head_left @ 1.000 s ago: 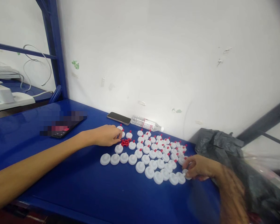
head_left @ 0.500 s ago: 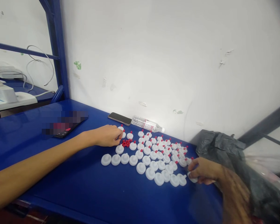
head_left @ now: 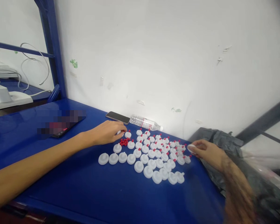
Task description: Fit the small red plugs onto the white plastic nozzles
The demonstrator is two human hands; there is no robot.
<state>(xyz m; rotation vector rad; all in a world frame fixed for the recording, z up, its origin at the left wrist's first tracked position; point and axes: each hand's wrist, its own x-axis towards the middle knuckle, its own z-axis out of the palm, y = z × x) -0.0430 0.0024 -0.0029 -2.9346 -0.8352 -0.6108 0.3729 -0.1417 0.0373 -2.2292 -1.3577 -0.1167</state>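
My right hand [head_left: 206, 152] is raised near the right end of the blue table and pinches a white round nozzle cap [head_left: 191, 149], its disc tilted up. My left hand [head_left: 109, 132] has its thumb and fingers closed around another white round nozzle cap [head_left: 119, 133], partly hidden by the fingers. Just beside it is a small pile of tiny red tips [head_left: 124, 142]. Between the hands lie many more white round nozzle caps [head_left: 145, 149] in loose rows. Those toward the back carry red tips on their spouts; most front ones, such as a plain white cap [head_left: 103, 159], have none.
Along the wall lie a phone [head_left: 118, 117] and a clear plastic bottle [head_left: 146, 122]. A dark, partly blurred-out device [head_left: 65, 126] rests on the left of the blue table [head_left: 102, 196]. Dark grey plastic bags [head_left: 220, 140] crowd the right edge.
My right hand has lifted a white nozzle cap off the table and moved up and back. My left hand has shifted slightly, with its thumb now showing around a cap.
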